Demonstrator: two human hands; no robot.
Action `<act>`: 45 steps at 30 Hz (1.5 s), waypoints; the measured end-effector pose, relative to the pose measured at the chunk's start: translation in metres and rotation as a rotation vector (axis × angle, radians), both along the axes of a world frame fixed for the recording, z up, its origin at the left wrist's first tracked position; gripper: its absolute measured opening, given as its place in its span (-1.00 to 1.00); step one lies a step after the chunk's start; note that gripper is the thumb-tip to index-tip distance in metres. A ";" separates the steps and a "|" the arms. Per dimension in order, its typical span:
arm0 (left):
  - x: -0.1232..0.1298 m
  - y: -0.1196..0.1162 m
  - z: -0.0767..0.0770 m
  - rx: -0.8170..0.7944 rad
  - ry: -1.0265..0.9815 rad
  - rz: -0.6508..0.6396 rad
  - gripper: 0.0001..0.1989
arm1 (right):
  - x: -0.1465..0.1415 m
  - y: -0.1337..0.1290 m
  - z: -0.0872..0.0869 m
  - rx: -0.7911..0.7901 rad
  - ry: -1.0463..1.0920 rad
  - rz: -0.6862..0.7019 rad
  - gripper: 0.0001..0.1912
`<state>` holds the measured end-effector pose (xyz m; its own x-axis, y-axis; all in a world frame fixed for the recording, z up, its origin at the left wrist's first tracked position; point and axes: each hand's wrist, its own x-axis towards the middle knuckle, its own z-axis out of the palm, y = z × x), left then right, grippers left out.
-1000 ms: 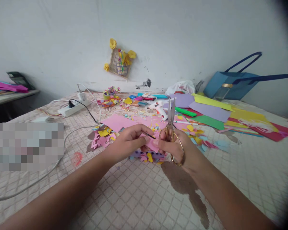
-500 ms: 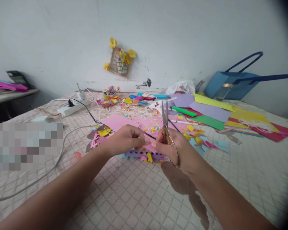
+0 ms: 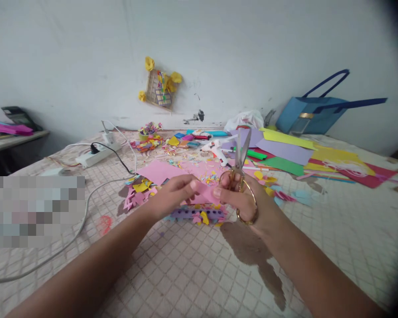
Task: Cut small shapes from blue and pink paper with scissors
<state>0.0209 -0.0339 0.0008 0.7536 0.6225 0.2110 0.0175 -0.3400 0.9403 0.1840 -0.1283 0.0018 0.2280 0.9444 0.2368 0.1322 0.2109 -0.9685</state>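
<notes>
A small pink paper piece [image 3: 206,192] is stretched between my two hands. My left hand [image 3: 177,192] pinches its left end between thumb and fingers. With thumb and fingertips, my right hand [image 3: 243,196] grips the other end. Gold-handled scissors [image 3: 241,152] also hang on the right hand's fingers, blades pointing up and slightly parted. Below and behind the hands lie a larger pink sheet [image 3: 159,171], pink and yellow scraps [image 3: 141,187] and a purple dotted strip [image 3: 185,214].
Behind the hands is a white glue gun [image 3: 217,152]. Coloured sheets [image 3: 285,152] and a blue bag [image 3: 310,115] are at the right. A power strip [image 3: 97,155] with cables stands at the left. A decorated frame [image 3: 161,90] hangs on the wall.
The pink piece between my hands shows more fully now. The scissors have tilted right, and their blades are a little wider apart. The whole view has shifted slightly.
</notes>
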 end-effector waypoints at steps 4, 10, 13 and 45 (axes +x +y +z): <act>0.007 -0.014 -0.005 0.017 -0.026 -0.025 -0.75 | -0.007 0.004 -0.006 0.031 0.130 -0.013 -0.74; 0.006 -0.013 0.004 -0.025 -0.142 0.108 -0.86 | -0.013 0.002 -0.003 -0.035 0.112 0.051 -0.77; 0.004 -0.013 0.007 -0.012 -0.008 0.081 -0.87 | -0.013 0.000 -0.003 -0.030 0.069 0.075 -0.79; 0.005 -0.022 0.008 -0.016 0.131 0.012 -0.80 | 0.002 0.009 -0.002 0.194 0.381 -0.113 -0.71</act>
<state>0.0255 -0.0556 0.0087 0.7667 0.6339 0.1014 0.1442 -0.3239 0.9351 0.1856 -0.1196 0.0000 0.4327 0.8549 0.2862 -0.1939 0.3982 -0.8966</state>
